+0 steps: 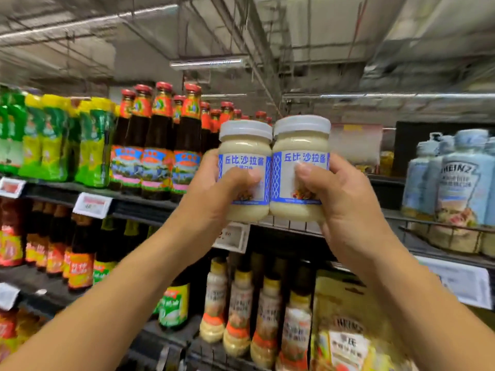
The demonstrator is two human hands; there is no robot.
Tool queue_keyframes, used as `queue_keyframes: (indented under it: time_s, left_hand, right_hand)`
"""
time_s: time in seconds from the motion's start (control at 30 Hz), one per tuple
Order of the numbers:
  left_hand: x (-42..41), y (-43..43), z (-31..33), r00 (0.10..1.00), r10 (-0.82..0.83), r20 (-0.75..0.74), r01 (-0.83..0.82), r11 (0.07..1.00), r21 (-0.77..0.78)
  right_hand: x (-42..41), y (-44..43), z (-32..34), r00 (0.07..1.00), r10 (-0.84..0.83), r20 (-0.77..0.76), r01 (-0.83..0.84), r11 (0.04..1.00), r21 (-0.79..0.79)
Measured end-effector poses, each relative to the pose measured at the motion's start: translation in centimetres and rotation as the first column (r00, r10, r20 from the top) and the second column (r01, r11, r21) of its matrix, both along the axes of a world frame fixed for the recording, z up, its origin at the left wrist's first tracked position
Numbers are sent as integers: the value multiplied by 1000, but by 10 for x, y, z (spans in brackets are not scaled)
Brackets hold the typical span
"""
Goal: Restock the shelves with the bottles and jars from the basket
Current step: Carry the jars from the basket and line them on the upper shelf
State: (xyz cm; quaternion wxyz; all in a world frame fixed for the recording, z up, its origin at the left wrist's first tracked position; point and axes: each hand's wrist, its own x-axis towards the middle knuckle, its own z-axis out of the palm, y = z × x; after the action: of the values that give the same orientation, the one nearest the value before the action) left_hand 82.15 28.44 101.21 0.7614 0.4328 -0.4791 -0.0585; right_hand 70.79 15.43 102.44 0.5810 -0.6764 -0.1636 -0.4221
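My left grip (222,194) was curled around the left jar (244,142) and my right grip (340,207) around the right jar (301,140). The jars touched, raised before the top shelf (284,225). I judged neither was placed yet; the basket was out of view.

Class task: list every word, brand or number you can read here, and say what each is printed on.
"丘比沙拉酱" on left jar
"丘比沙拉酱" on right jar
"HEINZ" on pale blue bottle
"HEINZ", faintly, on yellow pack
Too blurred to read: price tags, labels of sauce bottles
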Motion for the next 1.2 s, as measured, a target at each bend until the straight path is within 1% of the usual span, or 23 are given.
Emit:
queue_keyframes:
  time_s: [0.07,0.17,0.23,0.3,0.4,0.5,0.57,0.63,0.7,0.8,0.87,0.93,0.97,1.0,1.07,1.13,1.2]
  left_hand:
    - [16,-7,19,999,-28,32,28,999,25]
    - [43,-18,46,989,-26,147,16,997,72]
    - [59,-26,60,975,-60,215,36,993,114]
    - [71,-34,67,959,-115,260,70,982,175]
    - [86,-51,72,940,-162,300,76,957,280]
    - [101,-66,70,918,-229,325,77,904,420]
    - [108,-74,64,900,-233,369,20,867,499]
    - [115,-83,59,883,-213,419,-70,822,565]
    - [120,-87,56,869,-217,445,-119,780,614]
    - [125,-91,58,853,-279,441,-81,764,641]
    - [125,-92,61,831,-291,475,-109,751,651]
    - [125,-92,61,789,-320,525,-133,745,653]
    - [125,-90,62,766,-311,563,-160,756,635]
    - [126,-88,63,750,-259,609,-218,772,597]
    - [128,-80,67,690,-121,714,-365,794,487]
    - [130,-77,71,588,-64,806,-436,814,383]
    - [132,-79,71,499,-28,866,-477,826,301]
  right_hand:
    - [5,-6,17,999,-39,-14,39,998,-48]
    - [10,-17,41,993,-105,-54,97,988,-122]
    - [11,-27,55,980,-181,-83,166,973,-164]
    - [13,-37,65,947,-296,-126,263,937,-229]
    - [14,-54,72,863,-444,-239,366,878,-309]
    - [16,-71,66,777,-495,-390,361,857,-369]
    - [18,-78,60,720,-513,-468,341,848,-406]
    - [21,-81,55,654,-558,-511,337,820,-463]
    - [25,-85,51,600,-587,-544,326,800,-504]
    - [28,-90,48,571,-590,-571,328,801,-500]
    - [30,-92,48,564,-594,-573,334,799,-500]
    - [30,-91,48,550,-612,-568,348,786,-511]
    - [30,-90,48,540,-627,-561,362,775,-518]
    - [29,-89,47,527,-656,-541,387,751,-534]
    - [26,-87,46,519,-734,-439,452,671,-587]
    - [24,-86,48,537,-794,-286,477,565,-673]
    - [25,-85,51,516,-836,-187,473,460,-751]
